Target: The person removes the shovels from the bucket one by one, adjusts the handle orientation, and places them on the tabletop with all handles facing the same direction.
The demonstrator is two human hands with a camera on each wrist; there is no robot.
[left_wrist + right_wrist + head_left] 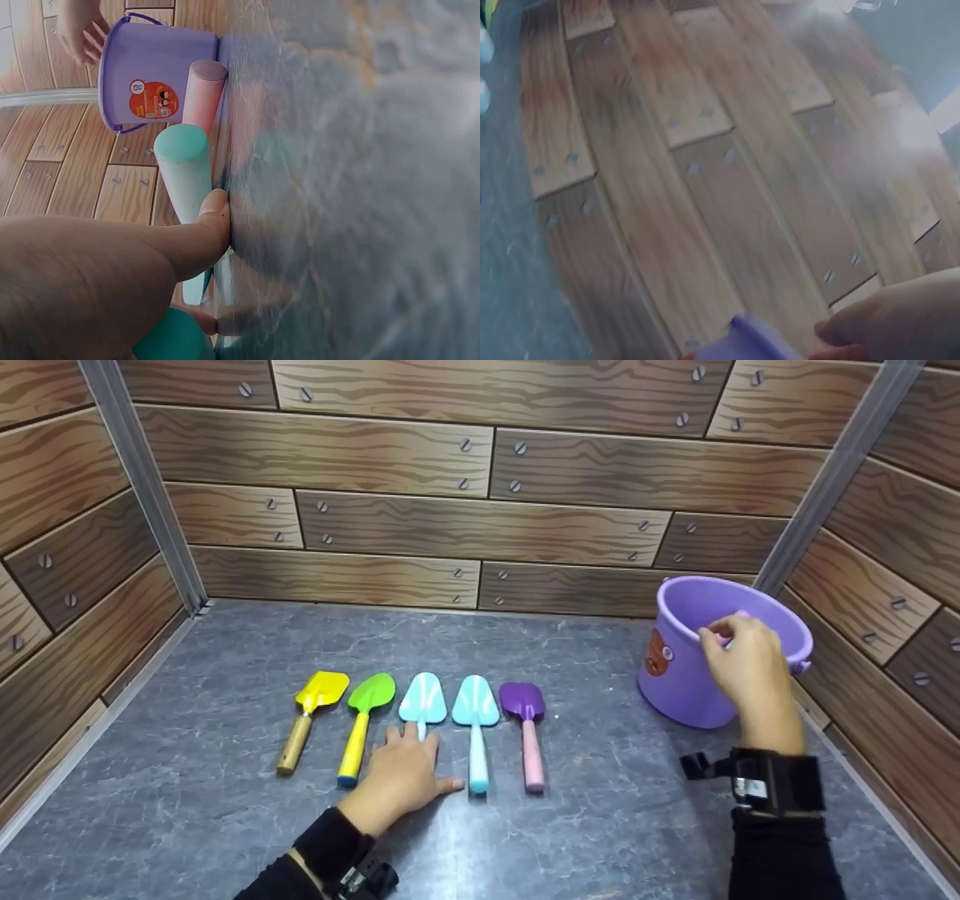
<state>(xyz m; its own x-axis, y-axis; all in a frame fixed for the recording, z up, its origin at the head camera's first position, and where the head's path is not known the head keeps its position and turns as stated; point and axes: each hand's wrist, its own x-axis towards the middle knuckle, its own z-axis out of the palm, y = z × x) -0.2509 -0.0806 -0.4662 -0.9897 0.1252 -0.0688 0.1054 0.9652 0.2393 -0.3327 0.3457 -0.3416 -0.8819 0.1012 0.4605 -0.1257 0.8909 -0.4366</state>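
Note:
In the head view, my left hand rests spread over the handle of a light-blue toy shovel, its thumb out on the tabletop. A second light-blue shovel lies just right of that thumb; its pale handle shows in the left wrist view. Over the purple bucket, my right hand has curled fingers around a pink handle, mostly hidden. What it belongs to cannot be seen. The right wrist view catches only part of the hand and a purple edge.
A yellow shovel and a green shovel lie left of my left hand. A purple shovel with a pink handle ends the row on the right. Wood-patterned walls enclose the grey tabletop behind and at both sides.

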